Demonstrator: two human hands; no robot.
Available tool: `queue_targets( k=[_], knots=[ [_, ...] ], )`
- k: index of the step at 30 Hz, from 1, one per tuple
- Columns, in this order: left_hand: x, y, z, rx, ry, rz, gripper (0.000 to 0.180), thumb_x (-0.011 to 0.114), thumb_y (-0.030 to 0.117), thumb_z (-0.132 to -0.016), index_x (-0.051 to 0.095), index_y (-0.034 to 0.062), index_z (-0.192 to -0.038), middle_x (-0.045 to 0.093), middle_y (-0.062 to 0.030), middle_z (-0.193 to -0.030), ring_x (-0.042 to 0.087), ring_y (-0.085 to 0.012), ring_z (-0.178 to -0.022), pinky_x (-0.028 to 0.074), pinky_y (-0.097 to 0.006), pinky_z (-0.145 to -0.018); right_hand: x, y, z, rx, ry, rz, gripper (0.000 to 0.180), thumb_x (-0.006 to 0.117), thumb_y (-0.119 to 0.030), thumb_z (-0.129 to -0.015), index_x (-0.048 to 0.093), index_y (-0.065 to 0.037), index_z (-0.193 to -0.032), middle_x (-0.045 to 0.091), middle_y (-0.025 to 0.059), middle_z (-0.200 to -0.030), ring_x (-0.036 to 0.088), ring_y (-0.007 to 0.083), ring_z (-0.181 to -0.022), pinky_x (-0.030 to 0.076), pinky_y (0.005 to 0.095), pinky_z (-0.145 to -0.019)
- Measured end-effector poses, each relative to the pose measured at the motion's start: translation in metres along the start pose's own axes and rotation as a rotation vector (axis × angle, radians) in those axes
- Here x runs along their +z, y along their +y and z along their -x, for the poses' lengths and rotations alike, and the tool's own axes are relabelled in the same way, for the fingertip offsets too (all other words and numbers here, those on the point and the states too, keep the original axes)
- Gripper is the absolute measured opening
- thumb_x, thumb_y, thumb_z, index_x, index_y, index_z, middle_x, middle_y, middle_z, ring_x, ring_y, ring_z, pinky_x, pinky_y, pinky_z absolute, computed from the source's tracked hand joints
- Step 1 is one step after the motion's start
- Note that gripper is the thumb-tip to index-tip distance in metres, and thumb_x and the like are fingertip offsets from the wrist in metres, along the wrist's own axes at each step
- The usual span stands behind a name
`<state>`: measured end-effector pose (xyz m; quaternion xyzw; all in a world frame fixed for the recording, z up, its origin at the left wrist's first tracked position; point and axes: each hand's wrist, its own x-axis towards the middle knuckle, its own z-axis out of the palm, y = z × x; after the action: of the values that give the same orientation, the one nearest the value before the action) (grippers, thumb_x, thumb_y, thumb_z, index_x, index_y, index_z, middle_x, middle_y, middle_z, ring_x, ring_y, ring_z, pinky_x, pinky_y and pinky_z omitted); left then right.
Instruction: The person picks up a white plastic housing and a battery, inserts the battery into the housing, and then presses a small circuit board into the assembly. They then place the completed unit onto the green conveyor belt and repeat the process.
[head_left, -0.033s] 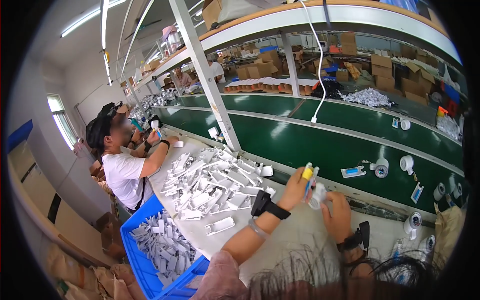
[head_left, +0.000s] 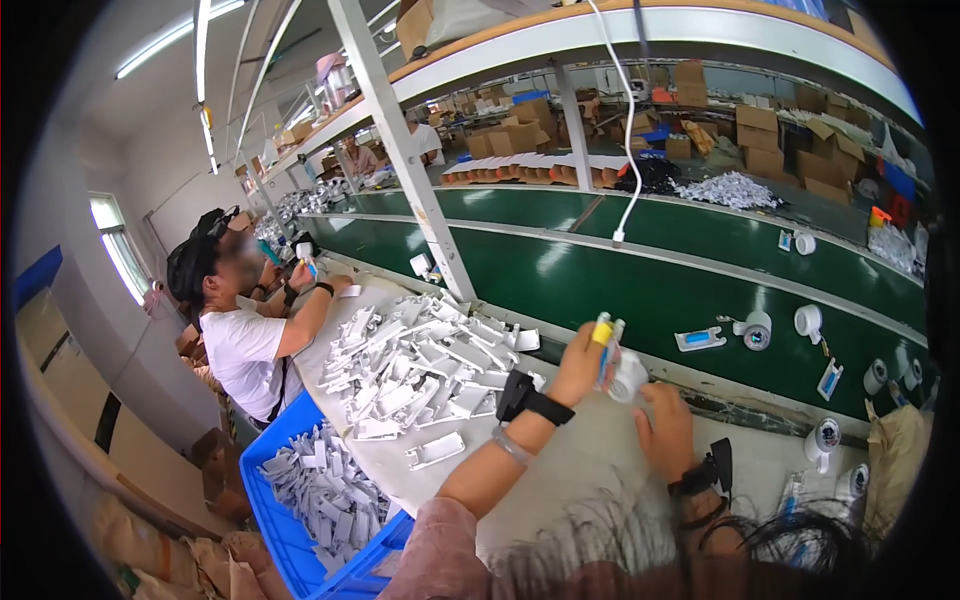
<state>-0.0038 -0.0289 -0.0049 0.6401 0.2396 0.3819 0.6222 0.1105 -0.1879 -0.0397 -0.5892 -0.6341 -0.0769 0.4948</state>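
My left hand (head_left: 580, 370) is closed around the handle end of a white round-headed device (head_left: 627, 376). Yellow and blue parts of it show at the fingers, with the yellow end upward. Just right of the round head is my right hand (head_left: 668, 432), thumb and fingers apart, with nothing visible in it. A heap of white plastic handle shells (head_left: 425, 360) lies on the table to the left of my hands. One single white shell (head_left: 435, 451) rests apart, in front of the heap.
A blue bin (head_left: 262, 500) of white shells stands at lower left. Beyond the table runs a green conveyor belt (head_left: 500, 265) carrying similar devices (head_left: 757, 330). A metal post (head_left: 405, 150) rises at the table's far edge; a white cable (head_left: 630, 130) hangs down. A co-worker (head_left: 240, 340) sits at left.
My right hand has come away from the round head, its fingers opening slightly. The left hand and the device have shifted a little to the left and up.
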Motion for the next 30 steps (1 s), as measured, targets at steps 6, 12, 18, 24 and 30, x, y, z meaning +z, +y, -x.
queue_targets(
  k=[6,12,18,24,30],
  knots=[
    [-0.019,-0.009,-0.056,0.576,0.611,-1.086,0.06,0.064,0.009,-0.083,0.037,-0.0087,-0.133,0.039,-0.0294,-0.136,0.04,-0.0439,-0.122,0.033,-0.048,-0.104,0.02,0.023,0.01,-0.044,-0.248,0.044,0.019,0.065,-0.012,-0.076,0.058,-0.004,-0.092,0.057,0.0145,-0.098,0.054,0.0344,-0.095,0.044,0.0453,-0.083],
    [0.025,-0.069,-0.065,0.479,-0.069,-0.997,0.048,0.067,0.012,-0.076,0.053,-0.0016,-0.12,0.052,-0.0222,-0.124,0.048,-0.0397,-0.117,0.038,-0.045,-0.101,0.017,0.019,0.004,0.038,-0.166,-0.003,0.027,0.064,-0.007,-0.077,0.057,-0.005,-0.103,0.058,0.0152,-0.098,0.057,0.0353,-0.09,0.047,0.045,-0.078],
    [0.081,-0.101,-0.101,0.312,-0.018,-1.174,0.056,0.069,0.025,-0.077,0.053,0.0046,-0.126,0.054,-0.0149,-0.128,0.05,-0.0329,-0.118,0.041,-0.047,-0.098,0.013,0.028,0.005,0.298,0.051,-0.149,0.039,0.061,-0.007,-0.083,0.049,-0.006,-0.12,0.058,0.0185,-0.106,0.061,0.0371,-0.086,0.05,0.0439,-0.074],
    [0.111,-0.098,-0.127,0.127,-0.196,-1.328,0.05,0.069,0.025,-0.077,0.056,0.0076,-0.122,0.063,-0.0174,-0.112,0.058,-0.0306,-0.109,0.04,-0.048,-0.097,0.018,0.039,0.007,0.317,0.11,-0.121,0.046,0.06,-0.005,-0.085,0.043,-0.005,-0.128,0.057,0.0183,-0.108,0.065,0.029,-0.075,0.051,0.0373,-0.07],
    [0.105,-0.098,-0.142,0.124,-0.222,-1.206,0.031,0.064,0.011,-0.073,0.057,0.0004,-0.102,0.064,-0.0234,-0.098,0.062,-0.0431,-0.092,0.049,-0.05,-0.074,0.014,0.037,0.0,0.368,0.172,-0.188,0.046,0.059,-0.001,-0.084,0.043,-0.003,-0.128,0.06,0.0152,-0.101,0.063,0.0275,-0.067,0.05,0.0369,-0.066]
  ],
)
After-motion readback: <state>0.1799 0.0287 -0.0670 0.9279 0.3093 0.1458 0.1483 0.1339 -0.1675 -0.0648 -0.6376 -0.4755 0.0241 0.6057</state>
